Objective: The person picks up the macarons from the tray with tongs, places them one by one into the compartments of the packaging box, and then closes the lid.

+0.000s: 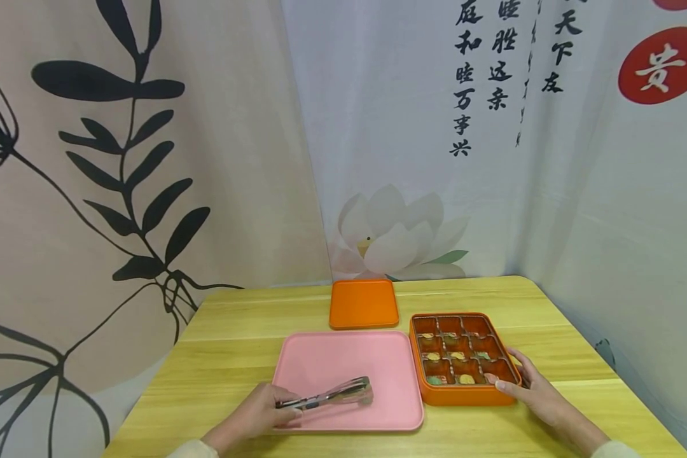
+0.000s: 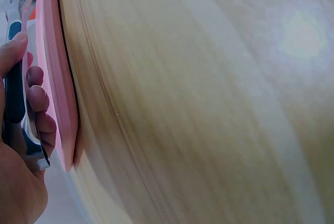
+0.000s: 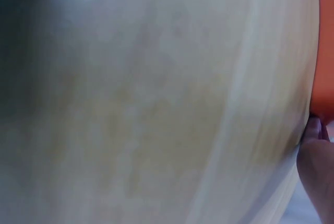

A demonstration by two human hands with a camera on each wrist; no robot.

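Note:
My left hand (image 1: pixel 261 410) grips a pair of metal tongs (image 1: pixel 312 401) with dark handle grips, thumb on top and fingers curled beneath. The tongs point right over the front of a pink tray (image 1: pixel 343 353). In the left wrist view, the tongs' handle (image 2: pixel 15 93) lies along the palm. To the tray's right stands an orange box (image 1: pixel 464 397) with a divided insert; small yellow, green and pink pieces lie in several compartments. My right hand (image 1: pixel 535 391) holds the box's front right corner, thumb at the rim and fingers along the side. The right wrist view catches only part of that hand.
A flat orange lid-like tray (image 1: pixel 364 304) lies behind the pink tray, near the back edge of the wooden table (image 1: pixel 235 362). A printed curtain (image 1: pixel 252 159) hangs behind the table and along its right side.

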